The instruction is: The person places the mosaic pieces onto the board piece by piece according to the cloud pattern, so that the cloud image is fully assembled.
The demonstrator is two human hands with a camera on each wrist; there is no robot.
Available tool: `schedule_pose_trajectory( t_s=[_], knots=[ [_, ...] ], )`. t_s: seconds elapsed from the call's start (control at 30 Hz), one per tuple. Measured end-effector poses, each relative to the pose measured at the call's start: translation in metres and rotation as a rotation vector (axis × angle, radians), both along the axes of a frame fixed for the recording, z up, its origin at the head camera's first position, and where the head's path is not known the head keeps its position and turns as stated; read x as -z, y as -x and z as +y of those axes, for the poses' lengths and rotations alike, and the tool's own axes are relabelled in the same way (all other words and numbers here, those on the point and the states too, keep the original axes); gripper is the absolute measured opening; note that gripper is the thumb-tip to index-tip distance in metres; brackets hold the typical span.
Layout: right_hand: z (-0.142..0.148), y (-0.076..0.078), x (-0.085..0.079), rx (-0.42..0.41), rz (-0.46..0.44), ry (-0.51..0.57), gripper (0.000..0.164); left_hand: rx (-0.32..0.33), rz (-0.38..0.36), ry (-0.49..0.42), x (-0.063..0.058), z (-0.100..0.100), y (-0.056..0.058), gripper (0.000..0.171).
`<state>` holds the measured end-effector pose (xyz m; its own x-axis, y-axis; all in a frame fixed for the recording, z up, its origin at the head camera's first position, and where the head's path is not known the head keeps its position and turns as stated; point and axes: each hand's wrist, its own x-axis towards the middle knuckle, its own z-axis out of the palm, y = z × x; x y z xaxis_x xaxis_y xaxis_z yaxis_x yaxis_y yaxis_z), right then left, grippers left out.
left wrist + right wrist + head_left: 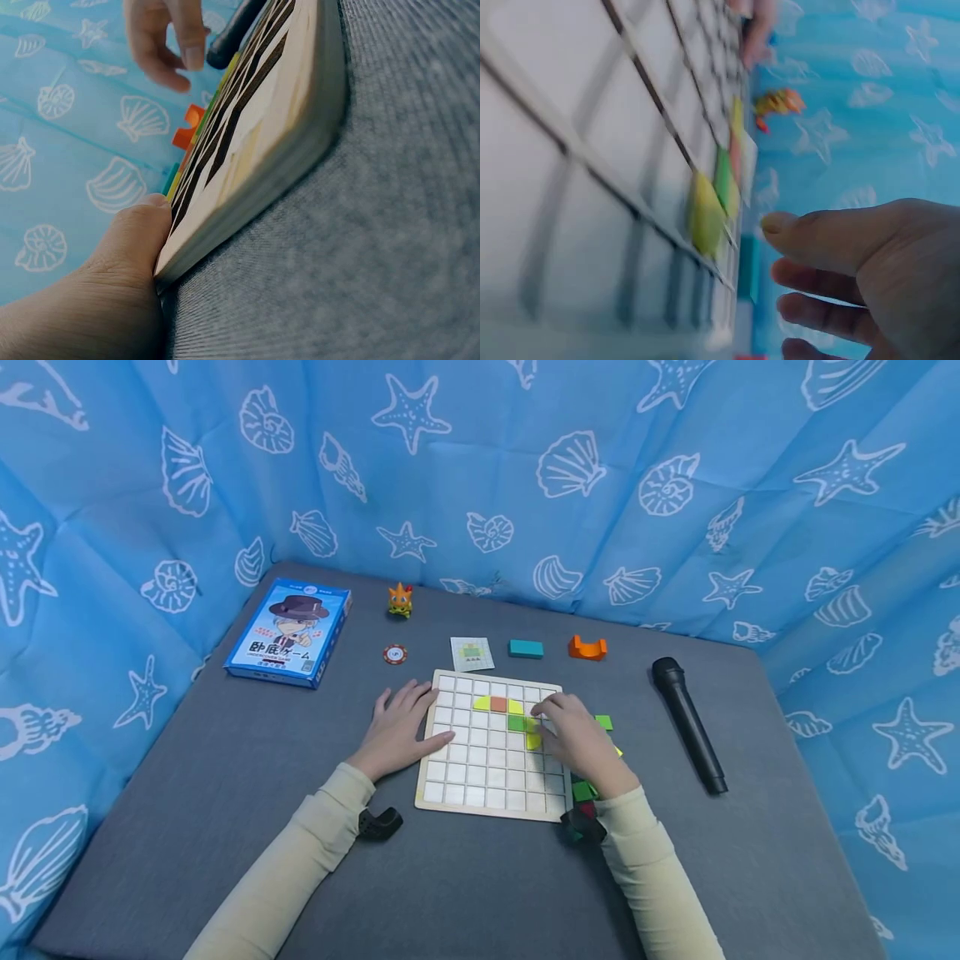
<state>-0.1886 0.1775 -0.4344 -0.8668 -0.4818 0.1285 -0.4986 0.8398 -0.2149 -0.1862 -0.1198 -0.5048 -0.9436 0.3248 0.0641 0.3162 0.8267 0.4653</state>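
"State of the hands?"

"Apart from each other. Left hand [397, 731]: fingers extended at the left edge of the grid board [495, 812], thumb laid on its face. Right hand [577, 739]: above the board's right side, thumb separated from loosely bent fingers; whether a fingertip touches a piece, I cannot tell."

"Board: position and appearance?"

"Flat on the grey table [480, 893], between the hands. Pale wooden rim, rounded corners, white square cells parted by thin lines. Upper row, left to right: a yellow piece [482, 702] with a slanted outer end, an orange-red square [498, 704], a second yellow piece [515, 706]. Directly below the last, a green square [516, 722]. A lower yellow piece [533, 741] lies near the right hand."

"Off the board?"

"Loose green tile [603, 722] just beside its right edge; other coloured pieces lie near the right forearm."

"Legible writing?"

"Blue box [288, 633], far left: large black characters, 卧底ゲーム, under a drawn figure in a dark hat. Smaller lettering illegible. Red-and-white chip [395, 654]: centre mark too small to read. Printed card [472, 654], just beyond the board: green figure on a pale grid."

"Remaining items?"

"Teal block [526, 648], notched orange block [587, 648], orange figurine [400, 600]; black microphone [690, 727] at right."
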Motion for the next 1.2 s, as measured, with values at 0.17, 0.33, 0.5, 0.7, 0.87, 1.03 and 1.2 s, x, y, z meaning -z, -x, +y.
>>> schedule_pose_trajectory(
  t_s=[0.17,0.33,0.5,0.7,0.87,1.03,1.2],
  knots=[
    [0.031,0.004,-0.017,0.158,-0.042,0.031,0.027,-0.005,0.006,0.007,0.002,0.0,0.001,0.081],
    [0.058,0.008,-0.026,0.298,-0.07,0.079,0.031,-0.005,0.005,0.007,0.003,0.0,0.001,0.082],
    [0.073,0.008,-0.025,0.392,-0.116,0.064,0.032,-0.004,-0.001,0.007,0.002,0.0,0.001,0.082],
    [0.077,0.011,-0.011,0.463,-0.195,0.047,0.036,-0.003,-0.002,0.01,0.001,0.001,0.001,0.082],
    [0.075,0.014,-0.001,0.489,-0.251,0.004,0.044,0.002,-0.007,0.015,0.001,0.001,0.0,0.082],
    [0.074,0.017,0.003,0.507,-0.276,-0.026,0.04,-0.001,-0.001,0.021,0.002,0.001,0.001,0.083],
    [0.072,0.02,0.005,0.519,-0.285,-0.044,0.038,-0.008,0.0,0.023,0.002,0.001,0.001,0.083]
  ],
)
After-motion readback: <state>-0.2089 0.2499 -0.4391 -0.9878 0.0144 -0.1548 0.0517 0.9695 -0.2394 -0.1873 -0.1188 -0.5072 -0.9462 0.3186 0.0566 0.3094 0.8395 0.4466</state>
